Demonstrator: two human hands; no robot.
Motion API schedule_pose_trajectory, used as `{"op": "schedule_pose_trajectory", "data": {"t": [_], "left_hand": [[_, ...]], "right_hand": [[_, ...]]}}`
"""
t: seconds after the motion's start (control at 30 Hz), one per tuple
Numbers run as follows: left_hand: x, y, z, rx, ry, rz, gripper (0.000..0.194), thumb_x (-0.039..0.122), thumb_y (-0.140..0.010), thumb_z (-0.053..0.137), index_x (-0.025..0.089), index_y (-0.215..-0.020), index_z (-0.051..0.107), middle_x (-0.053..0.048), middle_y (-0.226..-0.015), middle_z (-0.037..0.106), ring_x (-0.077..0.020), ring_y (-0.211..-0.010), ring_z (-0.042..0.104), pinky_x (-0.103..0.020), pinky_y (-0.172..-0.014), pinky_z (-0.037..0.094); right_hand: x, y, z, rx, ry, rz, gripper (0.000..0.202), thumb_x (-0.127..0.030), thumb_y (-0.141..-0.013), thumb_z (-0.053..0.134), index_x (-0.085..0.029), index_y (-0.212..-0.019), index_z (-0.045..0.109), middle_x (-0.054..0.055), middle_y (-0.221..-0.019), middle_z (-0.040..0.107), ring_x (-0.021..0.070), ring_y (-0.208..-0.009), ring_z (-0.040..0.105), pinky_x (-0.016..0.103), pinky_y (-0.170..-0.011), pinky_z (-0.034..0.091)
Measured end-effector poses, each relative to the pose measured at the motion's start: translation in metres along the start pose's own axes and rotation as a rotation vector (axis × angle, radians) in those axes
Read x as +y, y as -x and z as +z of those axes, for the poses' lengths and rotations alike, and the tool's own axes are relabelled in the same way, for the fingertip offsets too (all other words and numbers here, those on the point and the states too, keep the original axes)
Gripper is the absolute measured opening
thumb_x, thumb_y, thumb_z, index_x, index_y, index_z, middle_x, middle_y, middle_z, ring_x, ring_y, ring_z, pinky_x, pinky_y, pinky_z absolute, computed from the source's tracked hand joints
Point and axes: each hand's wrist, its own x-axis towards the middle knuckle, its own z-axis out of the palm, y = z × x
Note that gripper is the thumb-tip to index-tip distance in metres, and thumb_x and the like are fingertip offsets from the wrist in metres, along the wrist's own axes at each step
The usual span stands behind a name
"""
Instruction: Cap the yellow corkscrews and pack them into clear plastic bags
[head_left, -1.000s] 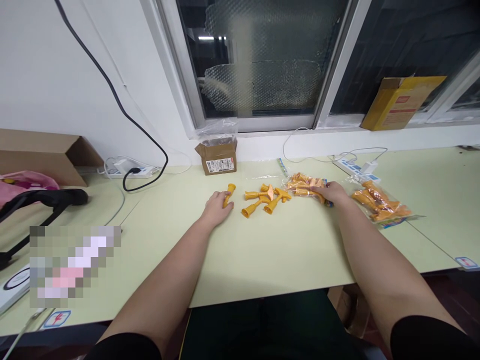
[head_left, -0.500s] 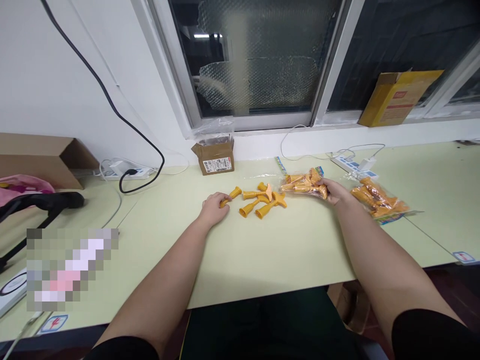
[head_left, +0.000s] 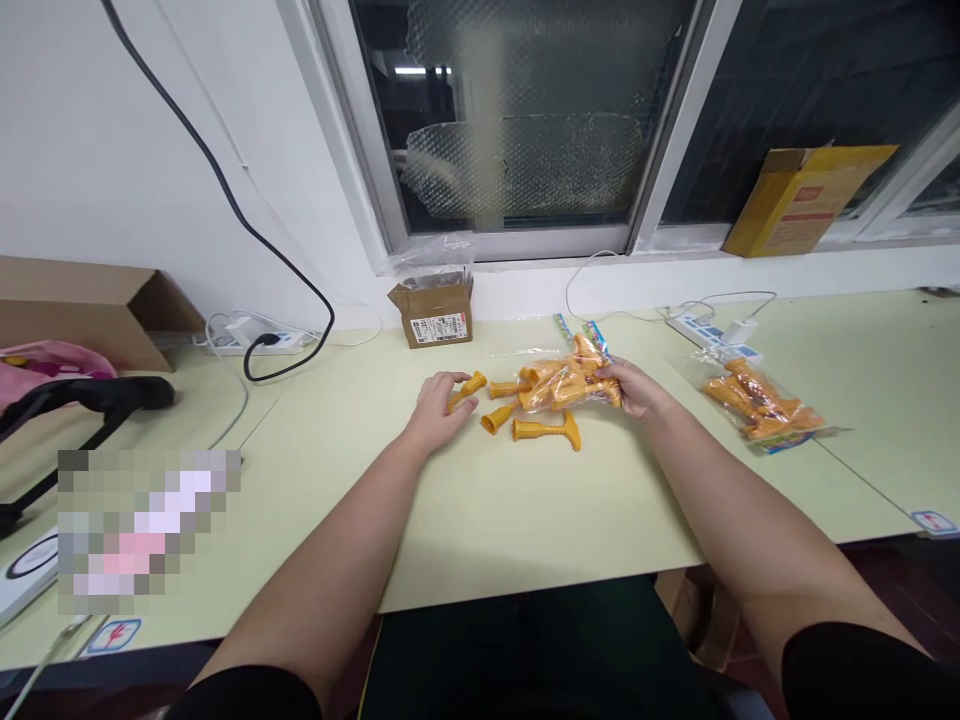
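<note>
My right hand (head_left: 636, 388) grips the right end of a clear bag (head_left: 566, 380) of orange-yellow plastic pieces, which overlaps several loose pieces on the table. One loose yellow piece with a forked end (head_left: 549, 430) lies just in front of the bag. Left of it is a piece with a flared end (head_left: 496, 418). My left hand (head_left: 441, 410) is around another yellow piece (head_left: 469, 388), fingers apart and curved beside it; whether it grips the piece is hard to tell. A second filled bag (head_left: 761, 400) rests farther right.
A small open cardboard box (head_left: 435, 312) stands by the wall. Power strips (head_left: 281, 343) and cables lie along the back edge. On the left are a larger carton (head_left: 75, 300), a black frame (head_left: 112, 395) and a blurred-out item.
My right hand has moved left with the bag, which now covers part of the loose pieces. The nearest forked piece has turned. The fingers of my left hand have spread more.
</note>
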Motion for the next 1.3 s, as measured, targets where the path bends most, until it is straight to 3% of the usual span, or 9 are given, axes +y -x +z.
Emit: {"op": "schedule_pose_trajectory", "data": {"t": [0.2, 0.37, 0.5, 0.77, 1.07, 1.3], "left_hand": [[0.015, 0.005, -0.003, -0.056, 0.063, 0.159, 0.062, 0.05, -0.089, 0.069, 0.026, -0.143, 0.048, -0.01, -0.141, 0.055, -0.0307, -0.134, 0.049, -0.047, -0.114, 0.043], [0.027, 0.008, -0.002, -0.13, 0.095, 0.172, 0.074, 0.056, -0.084, 0.074, 0.027, -0.146, 0.045, -0.011, -0.145, 0.051, -0.0335, -0.139, 0.045, -0.049, -0.117, 0.041], [0.029, 0.009, 0.0, -0.158, 0.113, 0.174, 0.08, 0.056, -0.082, 0.077, 0.029, -0.149, 0.043, -0.012, -0.147, 0.048, -0.0343, -0.141, 0.045, -0.05, -0.118, 0.04], [0.026, 0.008, -0.001, -0.199, 0.098, 0.127, 0.083, 0.051, -0.079, 0.079, 0.028, -0.15, 0.044, -0.012, -0.148, 0.048, -0.0362, -0.142, 0.044, -0.053, -0.119, 0.04], [0.023, 0.007, 0.0, -0.202, 0.108, 0.152, 0.078, 0.05, -0.081, 0.076, 0.027, -0.149, 0.044, -0.012, -0.147, 0.051, -0.0338, -0.139, 0.049, -0.05, -0.117, 0.043], [0.019, 0.006, 0.002, -0.204, 0.096, 0.16, 0.076, 0.046, -0.083, 0.075, 0.027, -0.15, 0.044, -0.011, -0.147, 0.054, -0.0334, -0.14, 0.05, -0.051, -0.118, 0.042]], "right_hand": [[-0.003, 0.007, 0.039, -0.014, 0.041, -0.11, 0.049, -0.05, -0.066, 0.091, -0.021, -0.1, 0.073, 0.006, -0.097, 0.08, 0.0197, -0.081, 0.076, 0.027, -0.071, 0.06], [-0.012, 0.0, 0.055, 0.171, 0.206, -0.232, 0.049, -0.062, -0.065, 0.085, -0.02, -0.079, 0.065, -0.002, -0.066, 0.066, 0.0128, -0.056, 0.058, 0.024, -0.052, 0.045], [-0.025, -0.007, 0.056, 0.213, 0.376, -0.299, 0.044, -0.06, -0.069, 0.081, -0.022, -0.075, 0.059, -0.004, -0.064, 0.061, 0.0114, -0.053, 0.052, 0.023, -0.049, 0.039], [-0.042, -0.011, 0.057, 0.203, 0.476, -0.306, 0.038, -0.057, -0.076, 0.076, -0.023, -0.082, 0.062, 0.005, -0.098, 0.078, 0.0187, -0.081, 0.071, 0.026, -0.064, 0.053], [-0.054, -0.007, 0.052, 0.264, 0.611, -0.35, 0.027, -0.048, -0.086, 0.069, -0.021, -0.083, 0.064, 0.007, -0.096, 0.08, 0.0171, -0.073, 0.068, 0.023, -0.056, 0.048], [-0.067, -0.005, 0.052, 0.291, 0.695, -0.44, 0.025, -0.043, -0.09, 0.066, -0.022, -0.079, 0.06, 0.006, -0.095, 0.081, 0.0172, -0.077, 0.069, 0.025, -0.062, 0.05]]}}
